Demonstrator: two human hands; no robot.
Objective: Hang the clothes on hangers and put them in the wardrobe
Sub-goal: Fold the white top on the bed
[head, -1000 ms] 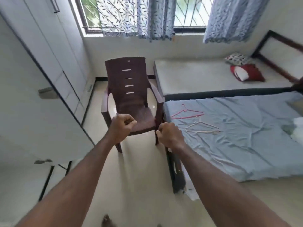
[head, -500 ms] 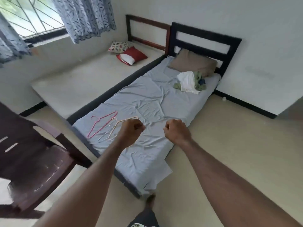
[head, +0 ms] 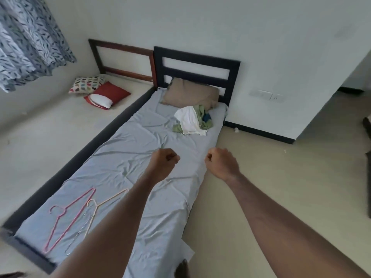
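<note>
Head view | I see left hand [head: 164, 165] and right hand [head: 221, 164] fisted, holding nothing | risk: clothes pile [head: 191, 121] lies well apart from hangers [head: 80, 213]; wire hooks may tangle

Clothes [head: 191, 120] on bed [head: 128, 149] before pillow [head: 190, 94], hangers [head: 76, 215] at its foot

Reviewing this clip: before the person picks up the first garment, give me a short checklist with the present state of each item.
1. Left hand free: ok, fist closed on nothing.
2. Right hand free: ok, also an empty fist.
3. Pile of clothes in sight: ok, near the brown pillow.
4. Hangers available: ok, at the foot of the bed sheet.
5. Hanger count matches garments: cannot tell.
6. Wardrobe open: cannot tell, not in view.
</note>
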